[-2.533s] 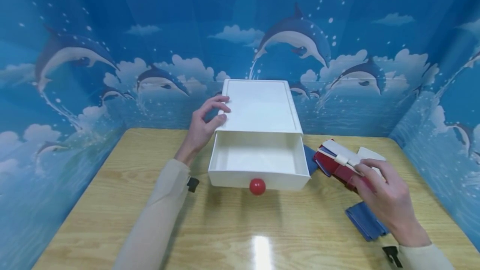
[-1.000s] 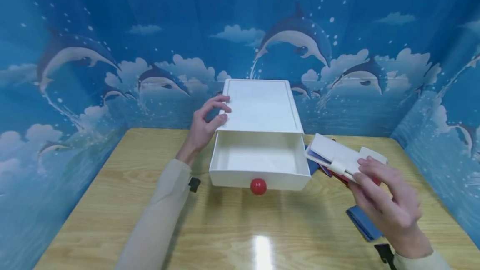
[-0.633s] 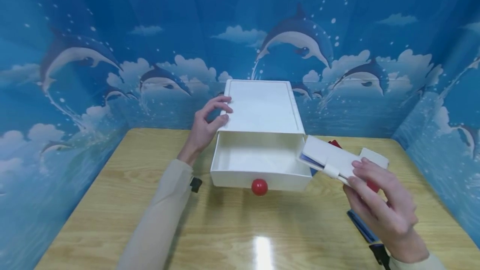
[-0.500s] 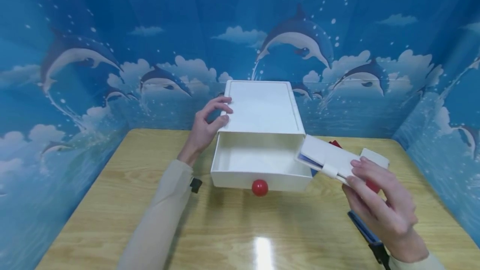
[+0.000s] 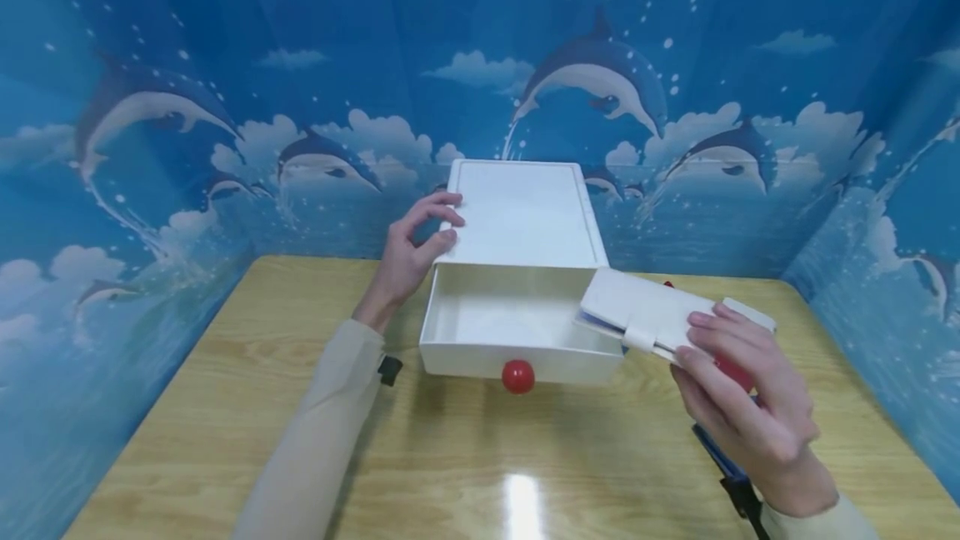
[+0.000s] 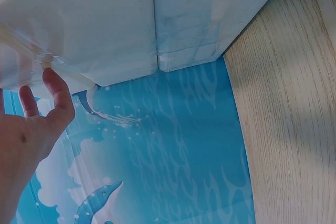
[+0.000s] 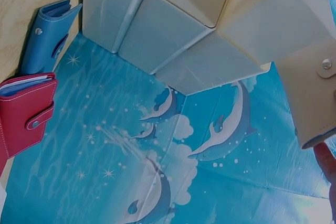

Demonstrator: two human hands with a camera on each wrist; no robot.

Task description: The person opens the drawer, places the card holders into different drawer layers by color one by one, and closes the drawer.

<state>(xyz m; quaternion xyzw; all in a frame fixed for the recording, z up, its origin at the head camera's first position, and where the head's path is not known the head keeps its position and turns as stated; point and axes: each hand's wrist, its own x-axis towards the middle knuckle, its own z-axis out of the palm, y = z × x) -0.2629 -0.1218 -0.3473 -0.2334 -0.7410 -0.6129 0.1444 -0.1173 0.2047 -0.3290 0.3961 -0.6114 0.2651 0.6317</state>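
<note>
A white card holder point(image 5: 637, 307) with a snap strap is pinched in my right hand point(image 5: 750, 398). Its far end hangs over the right wall of a pulled-out drawer point(image 5: 465, 361), which has a red knob point(image 5: 517, 377). The inside of the drawer shows no contents. In the right wrist view the card holder point(image 7: 307, 87) looks beige, with only a fingertip or two visible beside it. My left hand point(image 5: 401, 261) rests its fingertips and thumb on the left edge of the white drawer box point(image 5: 521, 215). Those fingers touch the box's surface in the left wrist view.
Right of the box, a red card holder point(image 7: 26, 111) and a blue one point(image 7: 44, 38) lie on the wooden table point(image 5: 600, 457). Another blue one point(image 5: 716, 448) and a white one point(image 5: 753, 313) are partly hidden by my right hand. A dolphin-print curtain point(image 5: 480, 48) stands behind.
My right hand has lifted the white card holder off the pile at the right and carried it left to the drawer's right wall. The left hand has stayed on the box.
</note>
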